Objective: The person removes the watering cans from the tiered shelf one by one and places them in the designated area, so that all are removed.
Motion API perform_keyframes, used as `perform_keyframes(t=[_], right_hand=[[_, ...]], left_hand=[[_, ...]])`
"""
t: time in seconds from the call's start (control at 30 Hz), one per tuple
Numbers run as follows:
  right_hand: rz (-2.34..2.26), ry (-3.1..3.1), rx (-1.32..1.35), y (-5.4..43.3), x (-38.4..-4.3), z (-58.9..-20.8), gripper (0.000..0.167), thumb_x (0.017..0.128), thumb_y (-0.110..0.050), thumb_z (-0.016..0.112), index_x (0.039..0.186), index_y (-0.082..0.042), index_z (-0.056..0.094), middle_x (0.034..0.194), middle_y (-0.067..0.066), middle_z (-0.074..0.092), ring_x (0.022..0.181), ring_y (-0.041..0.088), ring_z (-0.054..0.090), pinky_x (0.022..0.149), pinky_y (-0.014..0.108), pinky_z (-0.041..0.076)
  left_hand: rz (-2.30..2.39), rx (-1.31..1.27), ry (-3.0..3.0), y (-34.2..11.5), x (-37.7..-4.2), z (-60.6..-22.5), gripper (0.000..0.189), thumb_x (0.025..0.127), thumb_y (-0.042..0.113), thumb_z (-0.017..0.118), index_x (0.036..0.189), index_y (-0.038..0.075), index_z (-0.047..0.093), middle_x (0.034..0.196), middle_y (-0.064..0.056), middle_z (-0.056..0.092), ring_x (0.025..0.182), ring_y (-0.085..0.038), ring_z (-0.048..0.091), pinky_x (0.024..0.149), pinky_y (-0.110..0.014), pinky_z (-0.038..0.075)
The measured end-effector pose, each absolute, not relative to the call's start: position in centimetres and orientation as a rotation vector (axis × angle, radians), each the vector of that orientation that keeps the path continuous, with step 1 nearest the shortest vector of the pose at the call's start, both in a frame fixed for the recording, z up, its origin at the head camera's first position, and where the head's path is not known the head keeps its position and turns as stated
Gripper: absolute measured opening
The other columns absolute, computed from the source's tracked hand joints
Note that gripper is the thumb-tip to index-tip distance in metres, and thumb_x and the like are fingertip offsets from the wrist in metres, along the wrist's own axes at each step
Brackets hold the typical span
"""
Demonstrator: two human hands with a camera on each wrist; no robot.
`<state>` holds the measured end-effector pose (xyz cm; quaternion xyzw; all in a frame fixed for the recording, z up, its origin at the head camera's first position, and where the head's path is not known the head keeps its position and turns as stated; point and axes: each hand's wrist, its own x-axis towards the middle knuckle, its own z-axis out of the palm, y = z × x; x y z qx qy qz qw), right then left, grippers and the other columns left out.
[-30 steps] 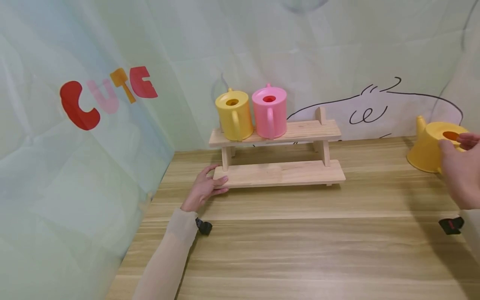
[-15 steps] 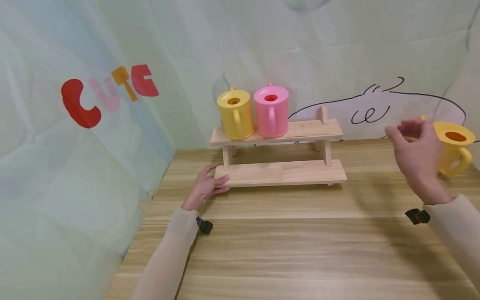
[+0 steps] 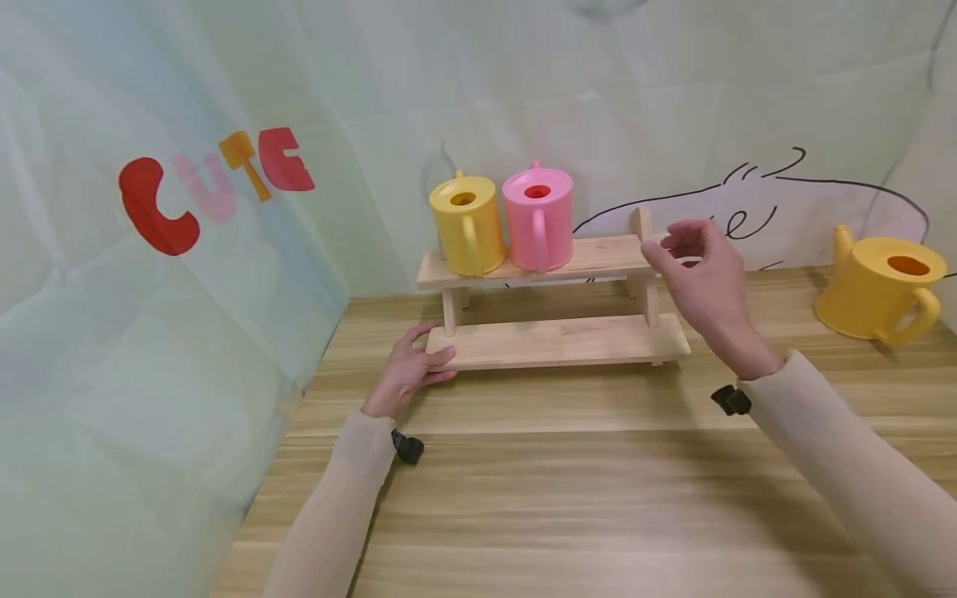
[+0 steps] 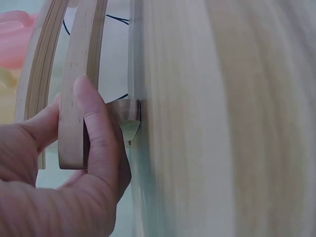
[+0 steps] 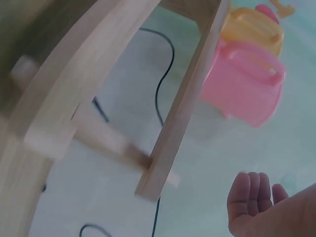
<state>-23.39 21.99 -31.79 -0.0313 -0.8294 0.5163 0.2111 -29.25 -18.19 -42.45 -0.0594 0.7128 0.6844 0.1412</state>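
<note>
A two-tier wooden shelf (image 3: 561, 342) stands against the back cloth. On its upper tier are a yellow watering can (image 3: 484, 241) at the left and a pink watering can (image 3: 553, 237) beside it, both upright with handles facing me. My left hand (image 3: 407, 371) grips the left end of the lower board; the left wrist view shows thumb and fingers (image 4: 101, 140) on either side of that board (image 4: 75, 74). My right hand (image 3: 706, 282), fingers loosely bent and holding nothing, is by the upper tier's right end. The right wrist view shows it apart from the shelf (image 5: 170, 143).
Another yellow watering can (image 3: 860, 291) stands on the wood-grain table (image 3: 553, 498) at the far right, spout to the left. A hanging cloth (image 3: 247, 349) with coloured letters closes off the left side and the back.
My right hand has left the far-right yellow watering can and travelled left to the shelf's right end. The left hand keeps its grip on the lower board.
</note>
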Motion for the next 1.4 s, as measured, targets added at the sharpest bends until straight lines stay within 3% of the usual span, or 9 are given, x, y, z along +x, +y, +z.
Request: perform_keyframes(t=[0.27, 0.4, 0.77, 1.0, 1.13, 1.4], right_hand=[[1.518, -2.374, 0.078, 17.3, -25.3, -30.8, 0.057, 0.102, -0.045, 0.075, 0.14, -0.005, 0.06, 0.13, 0.013, 0.066, 0.116, 0.02, 0.062, 0.087, 0.02, 0.052], [1.579, -2.387, 0.134, 15.7, -26.5, -30.5, 0.057, 0.101, -0.04, 0.077, 0.139, -0.001, 0.06, 0.13, 0.017, 0.067, 0.118, 0.027, 0.065, 0.083, 0.019, 0.054], [1.656, -2.404, 0.2, 12.7, -29.1, -30.9, 0.046, 0.102, -0.028, 0.076, 0.137, -0.001, 0.063, 0.133, 0.018, 0.07, 0.121, 0.031, 0.066, 0.103, 0.037, 0.059], [1.712, -2.367, 0.248, 11.7, -29.9, -31.2, 0.043, 0.103, -0.025, 0.075, 0.139, -0.003, 0.066, 0.136, 0.018, 0.071, 0.123, 0.031, 0.066, 0.108, 0.044, 0.062], [1.763, -2.335, 0.226, 11.0, -30.2, -31.2, 0.044, 0.104, -0.023, 0.074, 0.141, -0.001, 0.067, 0.137, 0.019, 0.072, 0.124, 0.03, 0.067, 0.105, 0.039, 0.062], [1.866, -2.238, 0.146, 9.8, -31.1, -31.5, 0.03, 0.105, -0.022, 0.073, 0.128, -0.002, 0.075, 0.124, 0.018, 0.077, 0.105, 0.021, 0.066, 0.082, 0.019, 0.058]], left_hand=[[1.976, -0.188, 2.059, -18.2, -29.4, -42.3, 0.079, 0.107, -0.001, 0.065, 0.173, 0.011, 0.024, 0.124, -0.016, 0.056, 0.074, -0.007, 0.076, 0.071, -0.02, 0.069], [1.978, -0.181, 2.06, -18.1, -29.6, -42.2, 0.078, 0.107, -0.001, 0.065, 0.173, 0.011, 0.025, 0.125, -0.017, 0.056, 0.074, -0.008, 0.076, 0.072, -0.021, 0.07], [1.969, -0.173, 2.066, -17.9, -29.5, -42.0, 0.078, 0.107, 0.0, 0.065, 0.173, 0.012, 0.025, 0.125, -0.017, 0.055, 0.074, -0.007, 0.077, 0.073, -0.021, 0.07], [1.977, -0.169, 2.062, -17.8, -29.4, -42.1, 0.078, 0.107, -0.001, 0.065, 0.173, 0.012, 0.025, 0.126, -0.017, 0.055, 0.074, -0.007, 0.077, 0.073, -0.021, 0.07], [1.973, -0.176, 2.072, -17.9, -29.3, -42.1, 0.077, 0.107, 0.0, 0.065, 0.173, 0.011, 0.025, 0.125, -0.018, 0.054, 0.073, -0.008, 0.076, 0.072, -0.02, 0.07], [1.986, -0.18, 2.069, -18.1, -29.2, -42.4, 0.077, 0.107, -0.001, 0.065, 0.172, 0.01, 0.026, 0.123, -0.018, 0.056, 0.072, -0.008, 0.076, 0.071, -0.02, 0.069]])
